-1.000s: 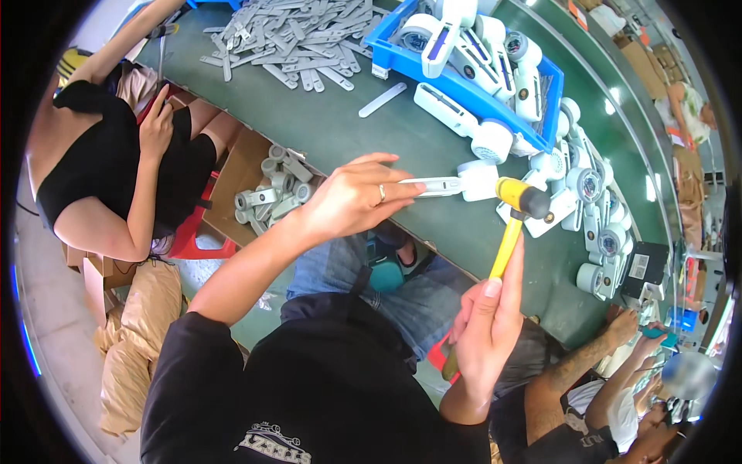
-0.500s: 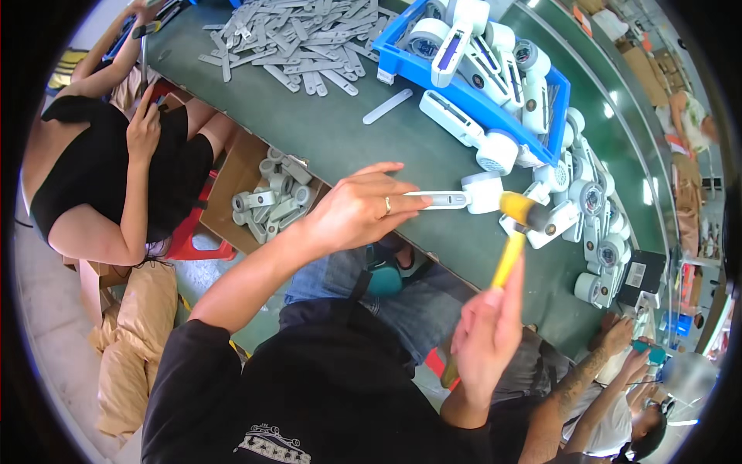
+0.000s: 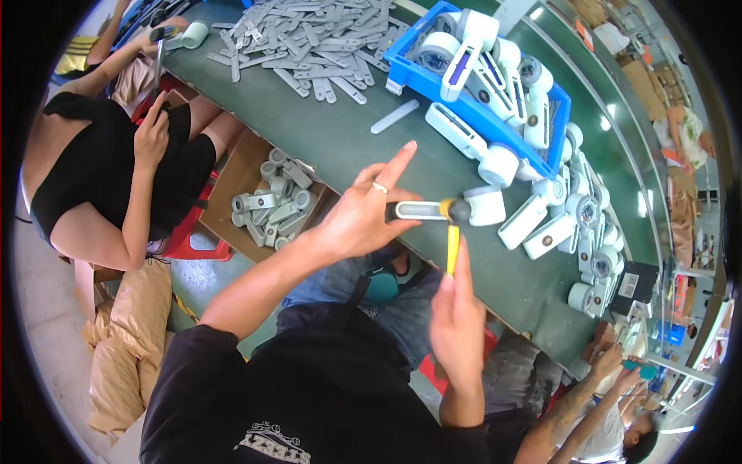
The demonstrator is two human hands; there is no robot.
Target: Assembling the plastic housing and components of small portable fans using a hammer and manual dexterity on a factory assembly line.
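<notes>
Head view: on the near side of the blue bin, the white device is held in the left hand, the yellow hammer gripped by the right hand; taps are best kept short and square.

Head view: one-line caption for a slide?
Left hand grips a white device at a green bench; right hand holds a yellow hammer, its head over the device.

The white piece under the hammer looks like smooth plastic. The hammer's yellow handle is smooth too. The far blue bin is shiny plastic. The grey strips look dull. The green table is smooth, a bit shiny. The left sacks look crinkly; the near black shirt is dull cloth.
</notes>
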